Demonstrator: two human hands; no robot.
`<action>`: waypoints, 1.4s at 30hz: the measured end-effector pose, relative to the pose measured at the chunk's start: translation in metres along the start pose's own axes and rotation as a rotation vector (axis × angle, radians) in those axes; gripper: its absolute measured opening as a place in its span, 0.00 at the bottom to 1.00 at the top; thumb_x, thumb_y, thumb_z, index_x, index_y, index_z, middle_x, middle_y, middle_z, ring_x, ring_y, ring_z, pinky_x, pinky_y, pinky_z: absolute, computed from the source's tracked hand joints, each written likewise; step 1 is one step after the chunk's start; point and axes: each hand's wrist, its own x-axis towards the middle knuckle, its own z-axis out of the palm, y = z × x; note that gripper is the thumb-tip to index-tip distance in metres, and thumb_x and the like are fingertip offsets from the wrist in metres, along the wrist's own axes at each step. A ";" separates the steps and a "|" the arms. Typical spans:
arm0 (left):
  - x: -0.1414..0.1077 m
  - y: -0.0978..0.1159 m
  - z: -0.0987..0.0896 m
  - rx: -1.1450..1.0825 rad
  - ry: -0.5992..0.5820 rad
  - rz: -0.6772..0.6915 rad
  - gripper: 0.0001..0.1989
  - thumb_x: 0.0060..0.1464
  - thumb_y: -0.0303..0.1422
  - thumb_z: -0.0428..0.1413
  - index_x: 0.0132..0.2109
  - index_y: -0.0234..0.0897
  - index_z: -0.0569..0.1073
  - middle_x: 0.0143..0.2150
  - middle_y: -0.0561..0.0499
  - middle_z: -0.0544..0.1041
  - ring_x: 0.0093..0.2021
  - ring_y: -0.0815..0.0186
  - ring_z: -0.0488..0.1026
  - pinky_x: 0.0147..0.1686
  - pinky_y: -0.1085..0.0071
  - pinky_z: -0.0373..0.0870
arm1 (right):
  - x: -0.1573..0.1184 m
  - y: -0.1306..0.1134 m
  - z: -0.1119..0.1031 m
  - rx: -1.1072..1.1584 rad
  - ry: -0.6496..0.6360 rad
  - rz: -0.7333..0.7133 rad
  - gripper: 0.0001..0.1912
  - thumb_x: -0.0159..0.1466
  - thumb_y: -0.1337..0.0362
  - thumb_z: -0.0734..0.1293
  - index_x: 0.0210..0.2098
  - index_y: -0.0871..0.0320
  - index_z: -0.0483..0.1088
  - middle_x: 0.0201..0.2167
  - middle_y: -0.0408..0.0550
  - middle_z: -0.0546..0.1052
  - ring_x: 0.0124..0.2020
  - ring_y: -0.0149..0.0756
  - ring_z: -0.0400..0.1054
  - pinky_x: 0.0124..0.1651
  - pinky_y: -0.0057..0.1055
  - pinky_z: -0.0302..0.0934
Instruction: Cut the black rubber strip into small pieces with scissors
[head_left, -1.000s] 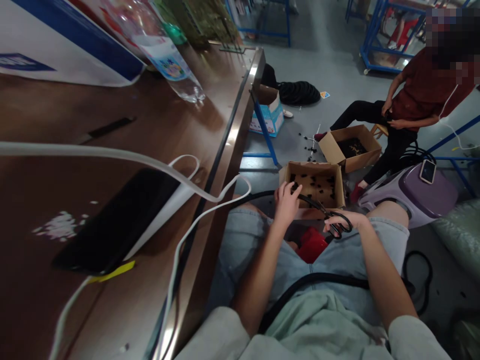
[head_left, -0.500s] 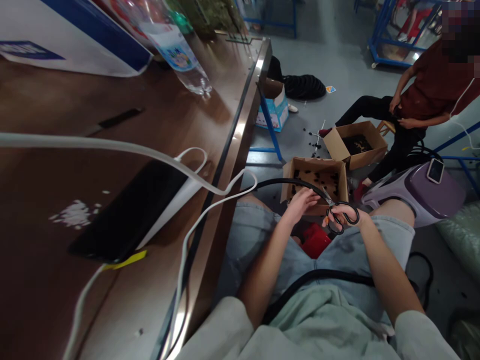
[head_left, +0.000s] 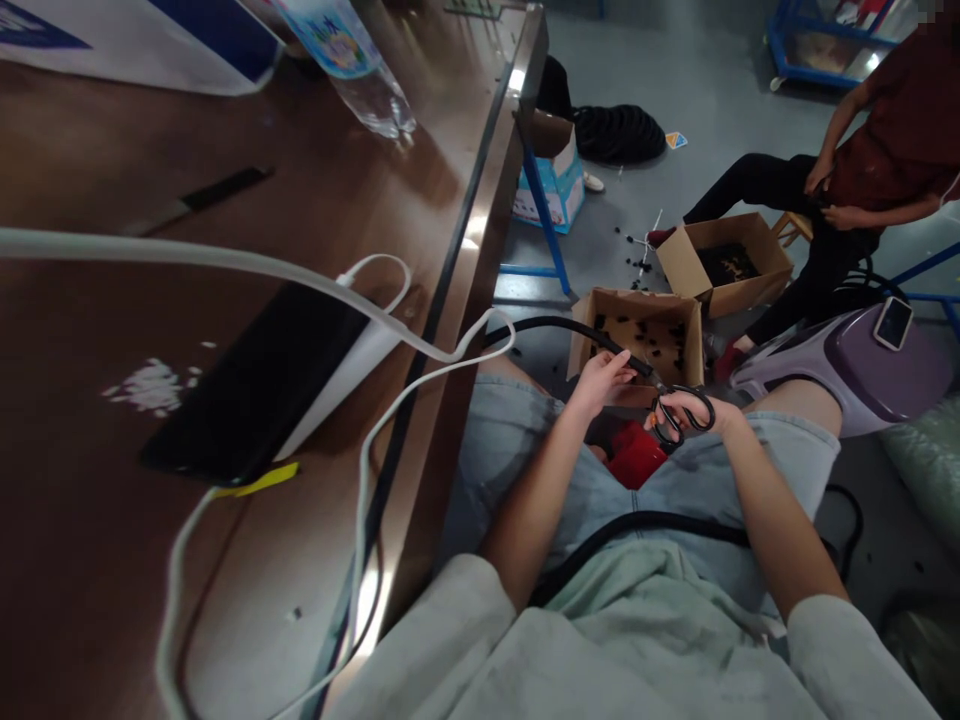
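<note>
My left hand pinches a black cord between thumb and fingers, close to its right end. From there the cord curves left towards the table edge. Scissors with black loop handles are in my right hand, its fingers through the loops. Their short visible blades meet the cord just right of my left fingertips; whether the blades are apart I cannot tell. Below the hands, an open cardboard box with small black pieces in it stands beyond my knees. Something red lies between my thighs.
To the left, a brown table carries a black phone, a white cable, a knife and a plastic bottle. Across from me sits a person beside another cardboard box. A purple-lidded bin stands right.
The left fingers, loosely spread by the cord before, are now closed on it. The scissor blades, visibly apart earlier, now sit at the cord near those fingers. The camera view has shifted slightly.
</note>
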 end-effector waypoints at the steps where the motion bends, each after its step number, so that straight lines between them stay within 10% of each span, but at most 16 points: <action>1: 0.000 0.000 0.001 0.008 0.006 -0.001 0.19 0.53 0.42 0.70 0.33 0.34 0.71 0.30 0.50 0.80 0.30 0.72 0.77 0.35 0.76 0.73 | -0.001 -0.001 0.000 0.026 -0.013 0.019 0.26 0.68 0.42 0.65 0.33 0.60 0.73 0.40 0.57 0.83 0.26 0.35 0.74 0.33 0.32 0.69; 7: -0.001 -0.002 0.006 0.029 0.064 -0.007 0.13 0.57 0.38 0.67 0.35 0.32 0.75 0.32 0.49 0.79 0.32 0.69 0.77 0.36 0.74 0.73 | -0.001 -0.006 0.000 0.100 -0.034 0.103 0.29 0.67 0.39 0.64 0.38 0.61 0.75 0.53 0.62 0.80 0.35 0.40 0.79 0.37 0.34 0.72; 26: -0.003 0.008 -0.004 -0.115 -0.176 -0.094 0.16 0.60 0.35 0.67 0.51 0.37 0.73 0.42 0.48 0.83 0.40 0.69 0.81 0.49 0.68 0.77 | -0.007 -0.022 0.008 0.199 -0.129 0.091 0.38 0.71 0.34 0.53 0.35 0.63 0.73 0.49 0.66 0.81 0.30 0.41 0.79 0.34 0.34 0.74; 42: -0.001 0.002 -0.007 0.077 -0.140 0.014 0.22 0.60 0.31 0.64 0.58 0.35 0.67 0.42 0.47 0.84 0.41 0.66 0.81 0.44 0.70 0.75 | 0.001 -0.003 0.000 0.081 0.095 0.156 0.22 0.67 0.45 0.69 0.36 0.60 0.75 0.54 0.57 0.79 0.41 0.42 0.81 0.44 0.34 0.75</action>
